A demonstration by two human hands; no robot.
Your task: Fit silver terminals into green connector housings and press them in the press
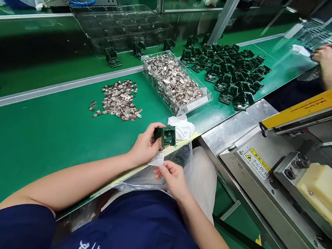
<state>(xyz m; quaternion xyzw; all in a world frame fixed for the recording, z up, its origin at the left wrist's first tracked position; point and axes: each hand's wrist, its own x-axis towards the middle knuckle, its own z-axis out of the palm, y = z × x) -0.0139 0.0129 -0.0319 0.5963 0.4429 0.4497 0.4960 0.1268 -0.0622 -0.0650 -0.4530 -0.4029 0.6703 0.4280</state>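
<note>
My left hand [146,144] is closed around a dark green plastic part [168,136], held above the table's front edge. Just below it hangs a small pale sheet marked in fine rows [158,158], perhaps a label sheet. The thumb and fingers of my right hand [173,177] pinch this sheet at its lower corner. Whether my left hand also touches the sheet, I cannot tell. Beyond my hands lies a loose pile of small silvery metal pieces [121,100]. A transparent box [182,111] full of similar pieces stands behind, to the right.
Many dark green parts [226,68] are heaped past the box. White cloth [181,128] lies by my left hand. At right stands a machine with a yellow bar [318,105] and a hand-injury warning label [256,164]. A co-worker's hands [330,58] are at far right.
</note>
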